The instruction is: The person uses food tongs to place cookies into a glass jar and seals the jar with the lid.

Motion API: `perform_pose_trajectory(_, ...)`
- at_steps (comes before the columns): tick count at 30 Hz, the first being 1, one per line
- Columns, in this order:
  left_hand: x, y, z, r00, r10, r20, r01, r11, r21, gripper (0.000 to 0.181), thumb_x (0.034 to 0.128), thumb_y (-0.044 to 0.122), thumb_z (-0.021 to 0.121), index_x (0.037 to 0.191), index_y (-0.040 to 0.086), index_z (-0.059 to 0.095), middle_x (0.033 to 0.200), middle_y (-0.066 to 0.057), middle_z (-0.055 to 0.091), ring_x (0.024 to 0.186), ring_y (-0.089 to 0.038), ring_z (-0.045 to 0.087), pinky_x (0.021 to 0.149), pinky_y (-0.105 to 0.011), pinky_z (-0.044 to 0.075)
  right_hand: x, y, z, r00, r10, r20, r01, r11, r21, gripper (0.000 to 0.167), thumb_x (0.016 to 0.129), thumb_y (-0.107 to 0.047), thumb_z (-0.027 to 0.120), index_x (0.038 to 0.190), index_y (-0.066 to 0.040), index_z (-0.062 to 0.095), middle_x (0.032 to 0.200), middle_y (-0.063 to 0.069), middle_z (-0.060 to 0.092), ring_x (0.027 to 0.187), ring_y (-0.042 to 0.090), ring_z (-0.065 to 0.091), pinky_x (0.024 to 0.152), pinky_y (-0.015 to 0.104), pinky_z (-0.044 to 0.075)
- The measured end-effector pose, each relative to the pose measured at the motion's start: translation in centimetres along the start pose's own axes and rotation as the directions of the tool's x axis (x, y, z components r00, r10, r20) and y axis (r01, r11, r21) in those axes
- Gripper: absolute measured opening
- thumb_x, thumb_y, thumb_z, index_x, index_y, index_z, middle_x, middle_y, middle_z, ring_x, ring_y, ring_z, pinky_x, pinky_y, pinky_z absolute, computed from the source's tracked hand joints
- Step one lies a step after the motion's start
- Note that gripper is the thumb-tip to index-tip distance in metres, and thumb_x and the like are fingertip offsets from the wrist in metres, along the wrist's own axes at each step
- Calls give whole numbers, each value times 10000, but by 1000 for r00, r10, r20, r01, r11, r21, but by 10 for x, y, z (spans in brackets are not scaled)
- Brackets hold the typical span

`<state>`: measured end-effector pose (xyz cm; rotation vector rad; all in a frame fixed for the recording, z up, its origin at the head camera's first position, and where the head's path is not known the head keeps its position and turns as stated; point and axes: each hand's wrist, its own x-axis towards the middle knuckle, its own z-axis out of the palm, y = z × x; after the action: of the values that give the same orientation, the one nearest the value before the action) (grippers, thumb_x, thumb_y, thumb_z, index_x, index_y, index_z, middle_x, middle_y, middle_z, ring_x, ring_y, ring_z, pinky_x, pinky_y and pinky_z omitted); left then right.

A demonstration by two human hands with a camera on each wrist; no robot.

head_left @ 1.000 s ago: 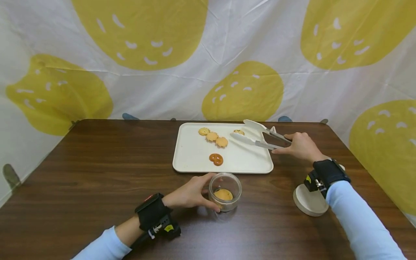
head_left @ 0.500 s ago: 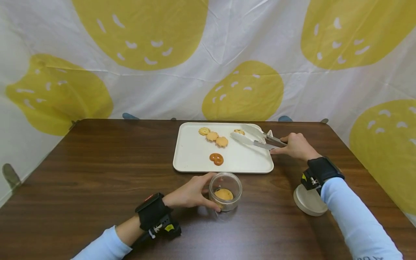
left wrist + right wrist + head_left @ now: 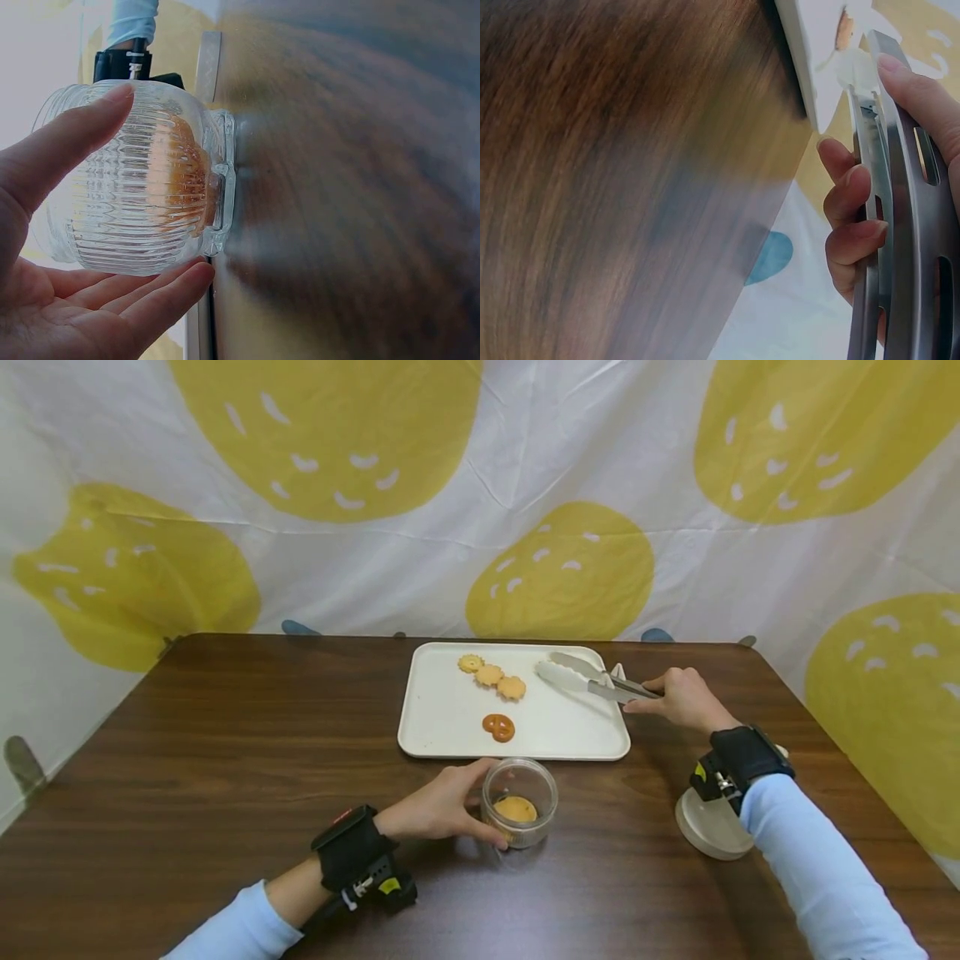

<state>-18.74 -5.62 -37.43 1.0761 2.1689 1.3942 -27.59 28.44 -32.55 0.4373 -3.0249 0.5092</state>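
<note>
My left hand (image 3: 442,806) holds a clear glass jar (image 3: 536,833) upright on the table, thumb on one side and fingers on the other. Inside the jar lies a round golden cookie (image 3: 516,809), also visible through the ribbed glass in the left wrist view. With my right hand (image 3: 688,700) I grip metal tongs (image 3: 615,692) with pale tips, squeezed nearly together over the right part of a white tray (image 3: 450,735). The tips cover the spot of one cookie, so whether they pinch it I cannot tell. Three cookies (image 3: 489,675) in a diagonal row and a pretzel (image 3: 498,727) lie on the tray.
A round whitish lid (image 3: 712,831) lies on the dark wooden table (image 3: 225,760), below my right wrist. Behind the table's far edge hangs a white cloth (image 3: 360,577) printed with yellow shapes.
The tongs have lowered and their two arms have come closer together at the tray's right side. The cookie there is now hidden. My left hand and the jar stay put.
</note>
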Motion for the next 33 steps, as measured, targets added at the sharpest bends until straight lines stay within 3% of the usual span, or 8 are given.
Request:
perform_pose_trajectory(8,-1,-1,0,1000,8,-5,-8,1000,-3,737,655,122,787,1262,-7,391,1219,-156,501,1146,-266,467,927,-311,424,-6,0,-2,1000,-21,0,21,1000,15,547,748,-357,696,1048,92,609,874,213,653,511,139,407,443,230,295)
perform_pose_trajectory(16,-1,-1,1,1000,11,1,-11,1000,-21,735,655,112,785,1262,-10,389,1221,-158,497,1148,-268,464,928,-313,423,-21,-4,-7,995,-86,-50,88,995,42,503,731,-326,717,1037,63,631,830,177,663,463,101,324,423,214,259)
perform_pose_trajectory(24,-2,2,0,1000,0,-31,3,996,94,755,635,195,805,1259,32,411,1194,-106,538,1127,-220,485,942,-259,393,-48,-16,-16,981,-169,-94,173,984,37,508,731,-332,716,1053,51,628,862,176,661,484,83,357,440,199,288)
perform_pose_trajectory(30,-1,1,0,1000,5,-4,-5,1000,19,755,652,145,791,1274,13,384,1230,-144,503,1151,-253,468,935,-290,415,-75,-26,-25,978,-181,-102,189,979,81,530,714,-336,728,1068,45,623,811,137,658,450,30,288,415,184,260)
perform_pose_trajectory(33,-1,0,0,1000,6,1,-6,1000,-1,757,654,135,788,1278,5,379,1238,-152,492,1155,-257,463,928,-292,422,-88,-29,-28,968,-223,-115,234,968,93,498,703,-303,742,1052,36,636,781,67,659,479,7,353,429,170,292)
